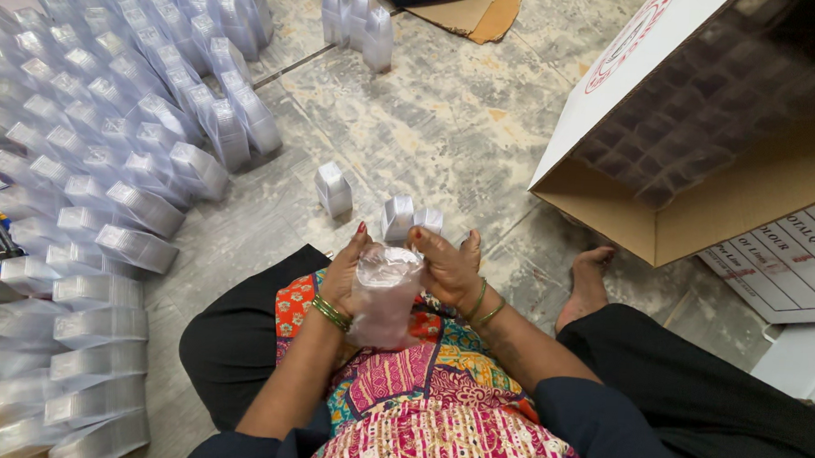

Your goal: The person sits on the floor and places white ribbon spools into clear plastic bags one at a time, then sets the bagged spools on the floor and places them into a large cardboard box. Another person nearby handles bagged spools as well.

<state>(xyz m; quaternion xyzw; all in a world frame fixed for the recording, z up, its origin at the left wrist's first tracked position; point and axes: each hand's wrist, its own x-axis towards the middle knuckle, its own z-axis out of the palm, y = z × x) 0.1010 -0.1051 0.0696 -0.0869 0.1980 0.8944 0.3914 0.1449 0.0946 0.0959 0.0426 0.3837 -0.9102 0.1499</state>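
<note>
Hands: we count two, left hand (344,274) and right hand (449,268), fingers curled shut around one bagged stack of clear cups (384,296) held between them over the lap.
Loose stacks: three stand on the tiled floor (448,113) just beyond our fingertips, one small stack (334,188) and a pair (411,218).
Rows: dozens of wrapped stacks (112,155) lie left of the fingers (too many to count).
Room: one open cardboard box (699,158) edges the right; bare floor lies ahead.
</note>
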